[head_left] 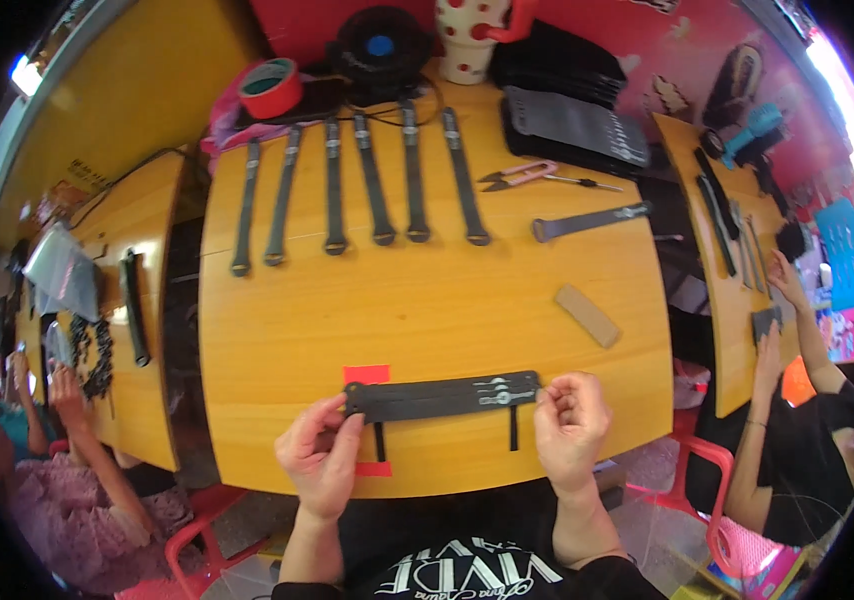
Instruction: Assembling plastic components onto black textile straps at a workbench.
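Between my hands a wide black strap piece [427,401] with white print at its right end is stretched level near the table's front edge. It looks like straps lying side by side or overlapping; I cannot tell which. My left hand [319,455] pinches its left end, by a round tab. The fingers of my right hand [573,425] are closed at its right end. Partly under the piece, a short black strip [380,443] and another thin black strip [514,430] point toward me. Red tape [367,373] is stuck on the table near my left hand.
Several dark straps [334,190] lie in a row at the back. A single strap [592,220], pink thread snips [519,175] and a tan block [588,316] are to the right. Behind stand black pouches [577,130] and a red tape roll [270,87]. Other people work at both sides.
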The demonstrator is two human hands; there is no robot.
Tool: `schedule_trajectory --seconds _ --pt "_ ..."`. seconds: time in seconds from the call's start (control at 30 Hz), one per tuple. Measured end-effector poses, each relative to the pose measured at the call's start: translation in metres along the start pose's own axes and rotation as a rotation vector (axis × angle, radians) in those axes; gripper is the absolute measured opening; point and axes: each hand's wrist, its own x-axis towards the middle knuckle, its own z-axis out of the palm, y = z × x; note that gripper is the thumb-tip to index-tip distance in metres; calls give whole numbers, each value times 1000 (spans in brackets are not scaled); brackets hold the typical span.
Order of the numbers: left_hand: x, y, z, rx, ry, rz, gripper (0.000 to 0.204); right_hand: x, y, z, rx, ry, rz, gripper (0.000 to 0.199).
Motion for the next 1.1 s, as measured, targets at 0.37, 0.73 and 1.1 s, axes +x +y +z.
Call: schedule_trajectory --seconds 0.37,0.73,1.1 --pt "1 9 9 180 41 172 21 1 6 -1 48 26 -15 18" --pt "1 5 9 239 58 206 12 0 6 1 78 22 -4 18" --pt "2 3 10 294 81 265 9 0 10 -1 45 15 -20 18"
